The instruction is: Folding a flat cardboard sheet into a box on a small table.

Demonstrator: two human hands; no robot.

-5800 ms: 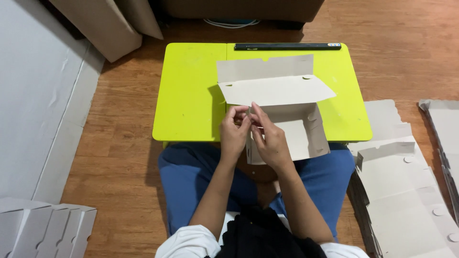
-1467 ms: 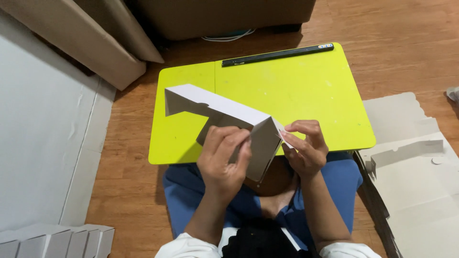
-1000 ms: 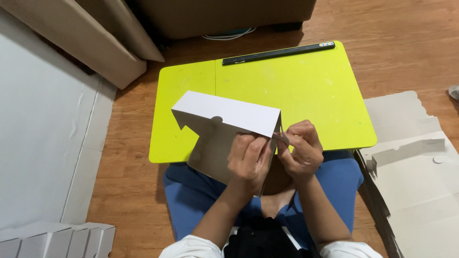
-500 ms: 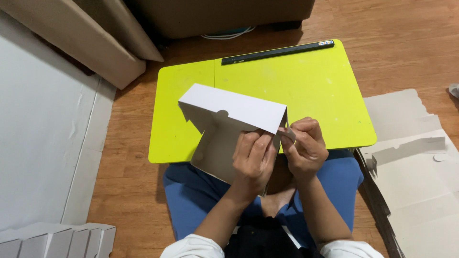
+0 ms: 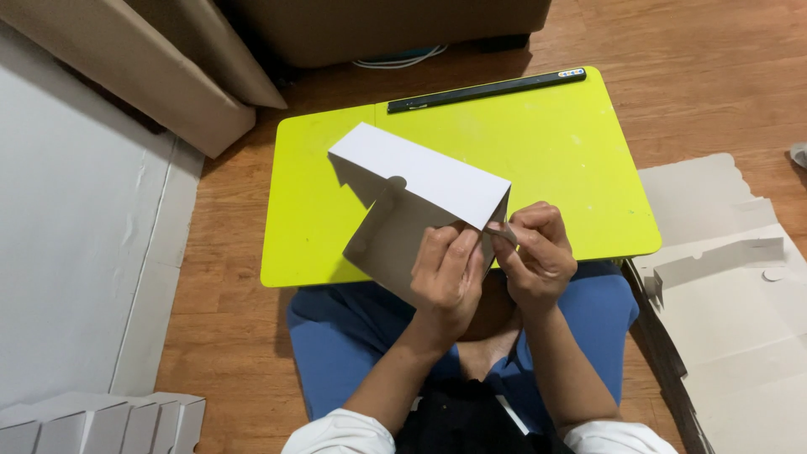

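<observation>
I hold a partly folded cardboard box (image 5: 412,181), white outside and grey inside, over the near edge of a lime-green lap table (image 5: 555,160). My left hand (image 5: 450,273) grips the box's grey underside panel, fingers pressed flat against it. My right hand (image 5: 536,252) pinches a small flap at the box's right corner. A half-round notch shows on the box's folded edge.
A long black ruler (image 5: 483,90) lies along the table's far edge. Flat unfolded box blanks (image 5: 740,294) are stacked on the wooden floor at the right. Several folded white boxes (image 5: 92,424) stand at the bottom left. Large cardboard sheets (image 5: 160,76) lean at the upper left.
The box has been turned from a tall tilted wedge to lie flatter with its white face up. My left hand shifted right under it, and both hands now meet at the right corner.
</observation>
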